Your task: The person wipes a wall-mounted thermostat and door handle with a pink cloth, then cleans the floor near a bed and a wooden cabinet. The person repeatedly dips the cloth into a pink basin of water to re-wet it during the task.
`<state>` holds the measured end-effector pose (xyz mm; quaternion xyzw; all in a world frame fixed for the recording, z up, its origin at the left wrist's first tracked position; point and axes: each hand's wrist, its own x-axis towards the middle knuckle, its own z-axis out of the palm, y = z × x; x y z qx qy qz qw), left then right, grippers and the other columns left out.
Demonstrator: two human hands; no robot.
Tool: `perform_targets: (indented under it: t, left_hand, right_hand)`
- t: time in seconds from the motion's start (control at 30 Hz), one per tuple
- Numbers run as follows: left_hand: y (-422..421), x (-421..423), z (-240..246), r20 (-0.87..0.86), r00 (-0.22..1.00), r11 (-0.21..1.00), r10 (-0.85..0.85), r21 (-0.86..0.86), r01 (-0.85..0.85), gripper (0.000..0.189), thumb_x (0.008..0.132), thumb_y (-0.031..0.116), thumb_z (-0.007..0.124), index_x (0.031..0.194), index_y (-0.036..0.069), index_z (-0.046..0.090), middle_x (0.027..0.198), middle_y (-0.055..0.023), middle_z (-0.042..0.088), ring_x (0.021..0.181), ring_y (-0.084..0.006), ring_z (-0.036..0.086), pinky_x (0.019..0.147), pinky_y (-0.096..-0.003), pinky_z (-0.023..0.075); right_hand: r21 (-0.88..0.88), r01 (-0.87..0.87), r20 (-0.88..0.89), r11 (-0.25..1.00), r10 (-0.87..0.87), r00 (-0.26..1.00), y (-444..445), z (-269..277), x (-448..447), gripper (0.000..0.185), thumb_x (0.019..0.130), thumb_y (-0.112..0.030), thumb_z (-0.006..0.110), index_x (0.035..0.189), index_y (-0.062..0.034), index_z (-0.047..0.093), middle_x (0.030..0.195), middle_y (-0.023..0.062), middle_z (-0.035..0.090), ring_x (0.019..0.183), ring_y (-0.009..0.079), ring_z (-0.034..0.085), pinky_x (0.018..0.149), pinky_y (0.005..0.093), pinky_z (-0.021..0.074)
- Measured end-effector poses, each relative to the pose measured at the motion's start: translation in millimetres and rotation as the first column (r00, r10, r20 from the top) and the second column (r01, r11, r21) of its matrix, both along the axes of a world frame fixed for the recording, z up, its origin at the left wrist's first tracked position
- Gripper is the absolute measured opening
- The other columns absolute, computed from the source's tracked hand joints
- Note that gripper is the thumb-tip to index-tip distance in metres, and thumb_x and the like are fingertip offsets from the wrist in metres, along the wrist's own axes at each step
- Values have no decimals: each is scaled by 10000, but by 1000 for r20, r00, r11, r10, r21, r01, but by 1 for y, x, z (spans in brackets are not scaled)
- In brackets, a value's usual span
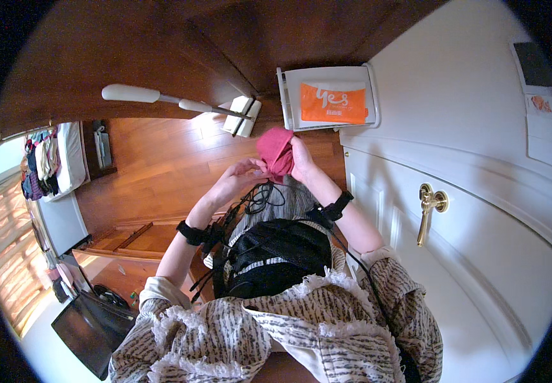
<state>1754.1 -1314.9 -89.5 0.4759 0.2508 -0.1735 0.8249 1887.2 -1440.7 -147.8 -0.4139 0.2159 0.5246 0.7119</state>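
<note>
A crumpled dark pink cloth (276, 148) hangs in front of me between both hands. My right hand (300, 160) grips its right side, the thumb near the upper edge. The fingertips of my left hand (244, 177) pinch the cloth's lower left edge. Below the cloth, black cables (261, 196) dangle over my grey lower garment. A black strap band sits on each of my wrists, and a black bag (280, 258) lies against my waist.
A white rack (283, 103) holds an orange-and-white packet (333, 103). Left of it stands a flat mop (194, 105). A brown wooden cabinet (151, 52) rises ahead, with a white door and brass handle (427, 215) at right. Clothes (43, 163) hang at far left.
</note>
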Motion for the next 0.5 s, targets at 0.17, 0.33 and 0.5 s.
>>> perform_targets:
  t: [0.17, 0.33, 0.5]
  left_hand:
    - [21, -27, -11, -7, 997, 992, 78, -96, -79, 228, 911, 117, 482, 1123, 31, 485, 1055, -61, 548, 1027, -159, 521, 927, -298, 397]
    - [35, -45, -11, 38, 989, 983, -146, 115, 141, 283, 899, 135, 489, 1159, 24, 476, 1038, -60, 544, 956, -130, 503, 846, -250, 381]
    - [50, -36, -21, 99, 955, 949, -279, 180, 259, 311, 879, 184, 529, 1132, 3, 515, 1100, -57, 520, 1048, -152, 470, 914, -271, 349]
  right_hand:
    - [198, -19, -234, 980, 66, 970, 6, 18, -27, 540, 873, -443, 398, 1134, 21, 487, 1119, 175, 569, 1011, 304, 566, 924, 421, 429]
    - [181, -42, -284, 983, 93, 954, 19, 19, -47, 632, 861, -507, 461, 1154, 53, 490, 1161, 170, 549, 1050, 291, 545, 945, 415, 406]
    - [271, -256, -146, 928, 302, 942, 23, -13, -61, 449, 924, -336, 450, 1206, 11, 491, 1190, 137, 537, 1087, 230, 525, 956, 372, 404]
